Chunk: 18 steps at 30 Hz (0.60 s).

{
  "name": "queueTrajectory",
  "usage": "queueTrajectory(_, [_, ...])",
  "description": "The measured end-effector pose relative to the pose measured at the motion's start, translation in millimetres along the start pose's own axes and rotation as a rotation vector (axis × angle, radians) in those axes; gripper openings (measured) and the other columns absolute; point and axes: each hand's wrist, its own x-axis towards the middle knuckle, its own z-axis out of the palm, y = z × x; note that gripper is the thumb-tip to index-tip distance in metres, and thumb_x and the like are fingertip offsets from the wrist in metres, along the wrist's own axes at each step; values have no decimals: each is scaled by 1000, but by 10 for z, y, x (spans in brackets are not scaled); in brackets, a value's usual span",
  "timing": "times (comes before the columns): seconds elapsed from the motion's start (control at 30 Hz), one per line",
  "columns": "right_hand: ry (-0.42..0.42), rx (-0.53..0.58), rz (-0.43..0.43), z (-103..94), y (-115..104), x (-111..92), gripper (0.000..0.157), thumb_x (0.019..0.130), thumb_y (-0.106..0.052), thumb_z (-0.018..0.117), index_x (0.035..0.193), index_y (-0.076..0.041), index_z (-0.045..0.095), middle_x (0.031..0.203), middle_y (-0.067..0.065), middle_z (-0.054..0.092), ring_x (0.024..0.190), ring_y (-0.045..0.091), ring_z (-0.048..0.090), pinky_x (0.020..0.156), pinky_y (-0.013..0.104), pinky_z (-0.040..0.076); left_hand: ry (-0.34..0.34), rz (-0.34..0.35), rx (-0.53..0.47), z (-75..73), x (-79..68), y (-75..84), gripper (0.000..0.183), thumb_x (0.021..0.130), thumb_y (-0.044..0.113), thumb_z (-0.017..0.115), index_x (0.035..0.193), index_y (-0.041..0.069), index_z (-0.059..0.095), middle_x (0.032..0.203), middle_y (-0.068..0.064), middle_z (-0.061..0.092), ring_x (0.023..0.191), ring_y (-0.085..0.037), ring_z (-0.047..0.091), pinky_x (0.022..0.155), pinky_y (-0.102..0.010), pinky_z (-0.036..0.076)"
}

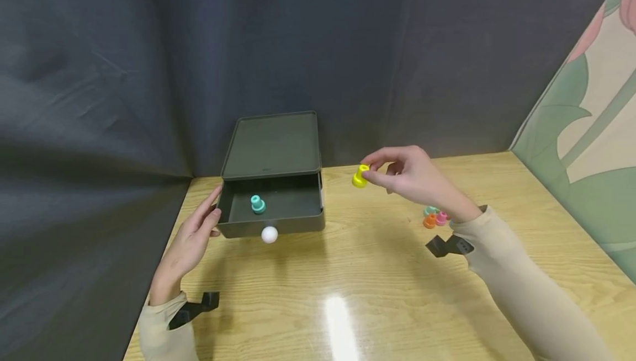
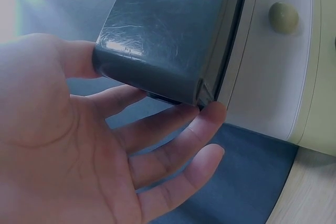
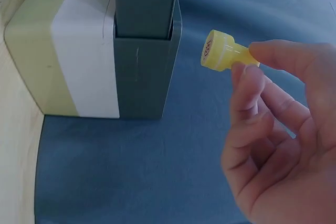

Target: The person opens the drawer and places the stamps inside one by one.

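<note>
My right hand [image 1: 409, 176] holds a yellow toy stamp [image 1: 360, 178] between thumb and fingertips, raised to the right of the drawer cabinet. A red mark shows on the end face of this stamp [image 3: 213, 51] in the right wrist view. The dark grey top drawer [image 1: 298, 225] is pulled out, a white round knob [image 1: 269, 234] on its front. Inside it stands a teal stamp [image 1: 258, 205]. My left hand [image 1: 191, 239] rests against the drawer's left side with fingers extended; the left wrist view has the thumb [image 2: 81, 59] at the drawer's edge.
Several more stamps, among them an orange one [image 1: 429, 221] and a pink one [image 1: 441, 218], stand on the wooden table [image 1: 278, 300] beyond my right wrist. Below the dark drawer are a white drawer [image 3: 84, 45] and a yellow-green one [image 3: 37, 40]. A dark curtain [image 1: 367, 63] hangs behind.
</note>
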Motion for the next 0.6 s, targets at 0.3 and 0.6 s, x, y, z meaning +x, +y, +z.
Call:
queueTrajectory(0.3, [-66, -3, -56, 99, -233, 226, 19, 97, -24, 80, 115, -18, 81, 107, 3, 78, 62, 20, 66, 60, 30, 55, 5, 12, -8, 12, 26, -9, 57, 118, 29, 37, 172, 28, 21, 178, -11, 19, 152, -42, 40, 90, -17, 54])
queueTrajectory(0.6, [-125, -18, -90, 220, -387, 424, 24, 96, -21, 80, 119, -16, 80, 100, 0, 80, 59, 21, 65, 53, 28, 44, 11, 16, -13, 22, 72, -27, 57, 118, 28, 37, 172, 22, 22, 177, -16, 20, 151, -43, 40, 87, -13, 52])
